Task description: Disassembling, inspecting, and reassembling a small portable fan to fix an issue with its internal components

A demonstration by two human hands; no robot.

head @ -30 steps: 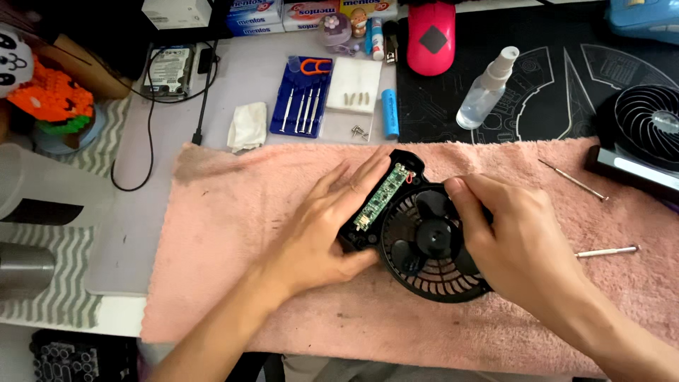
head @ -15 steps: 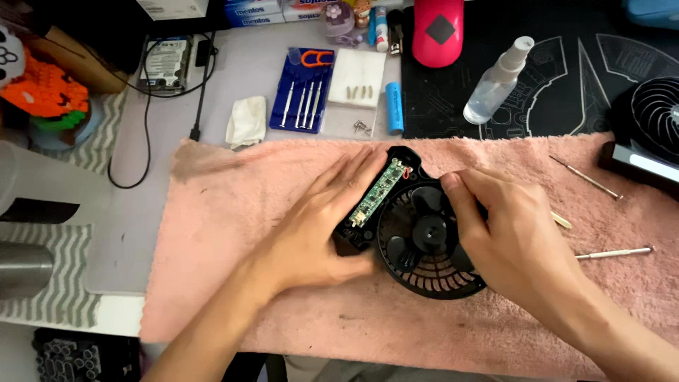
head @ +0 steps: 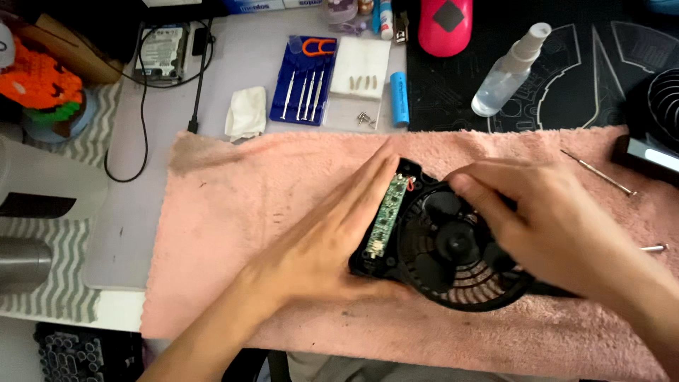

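A small black fan housing with a round grille lies on a pink towel. A narrow green circuit board runs along its left side. My left hand presses flat against the housing's left edge, fingers together beside the board. My right hand covers the right part of the grille, its fingertips curled over the upper rim. Part of the housing is hidden under my right hand.
Behind the towel lie a blue screwdriver set, a blue cylindrical battery, a white cloth, a clear spray bottle and a pink case. A loose screwdriver rests on the towel at right, beside another black fan.
Both hands stay on the fan housing. My left hand has flattened more against its left side, and my right hand has shifted slightly over the grille.
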